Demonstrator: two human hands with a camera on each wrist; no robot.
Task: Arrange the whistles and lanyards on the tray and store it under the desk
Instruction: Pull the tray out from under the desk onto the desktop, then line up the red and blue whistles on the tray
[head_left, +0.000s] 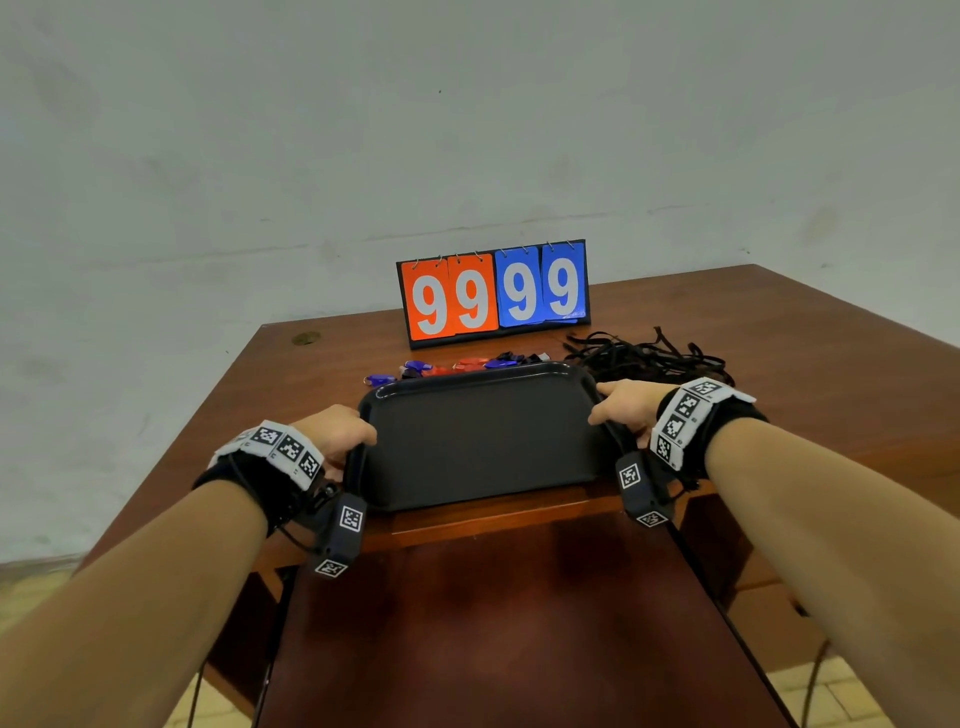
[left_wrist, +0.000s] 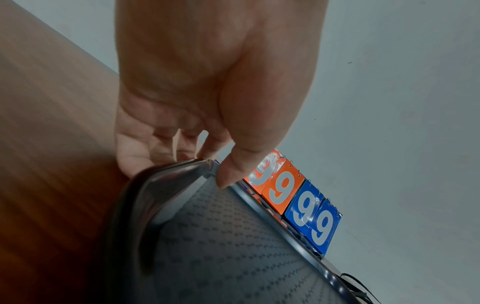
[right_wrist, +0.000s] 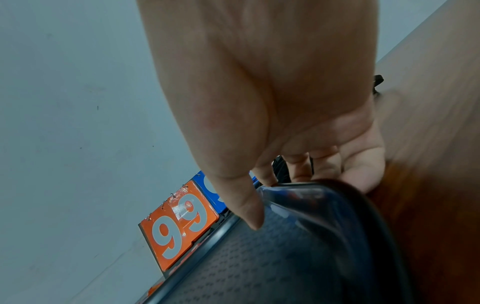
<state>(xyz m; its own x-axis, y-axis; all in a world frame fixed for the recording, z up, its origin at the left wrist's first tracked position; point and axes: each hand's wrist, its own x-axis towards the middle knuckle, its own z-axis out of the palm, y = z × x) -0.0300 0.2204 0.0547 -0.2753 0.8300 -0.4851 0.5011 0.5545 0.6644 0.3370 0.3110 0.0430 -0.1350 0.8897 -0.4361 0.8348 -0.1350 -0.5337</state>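
An empty black tray (head_left: 483, 441) (left_wrist: 233, 257) (right_wrist: 298, 257) sits at the near edge of the brown desk (head_left: 779, 322). My left hand (head_left: 337, 431) (left_wrist: 207, 160) grips its left rim, thumb on top and fingers curled under. My right hand (head_left: 626, 402) (right_wrist: 272, 185) grips the right rim the same way. Just behind the tray lie several red and blue whistles (head_left: 447, 366). A tangle of black lanyards (head_left: 649, 356) lies at its back right, beside my right hand.
A flip scoreboard (head_left: 493, 293) (left_wrist: 293, 203) (right_wrist: 179, 226) reading 9 9 9 9 stands at the back of the desk against the grey wall. A lower brown surface (head_left: 519, 623) reaches towards me below the desk's front edge. Tiled floor shows at both sides.
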